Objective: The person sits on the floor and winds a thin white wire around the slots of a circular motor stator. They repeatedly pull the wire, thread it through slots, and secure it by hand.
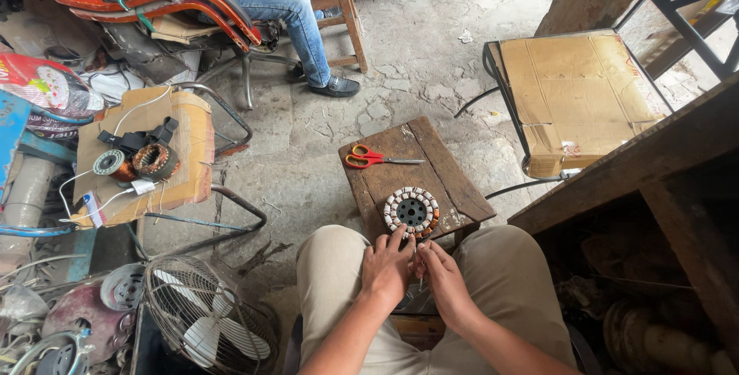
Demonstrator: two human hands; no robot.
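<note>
A round motor stator (pixel 412 211) with white and copper windings lies on a small dark wooden stool (pixel 446 179) in front of my knees. My left hand (pixel 387 267) rests at the stool's near edge, its fingertips touching the stator's rim. My right hand (pixel 443 279) sits beside it with fingers curled, pinching something thin that I cannot make out. Red-handled scissors (pixel 369 158) lie on the far part of the stool, apart from both hands.
A chair topped with cardboard (pixel 165 159) at left carries a copper coil (pixel 154 161) and wires. A fan guard (pixel 208 321) lies lower left. Another cardboard-covered chair (pixel 577 98) stands right, a wooden bench (pixel 662 159) beside it. A seated person's leg (pixel 296 25) is beyond.
</note>
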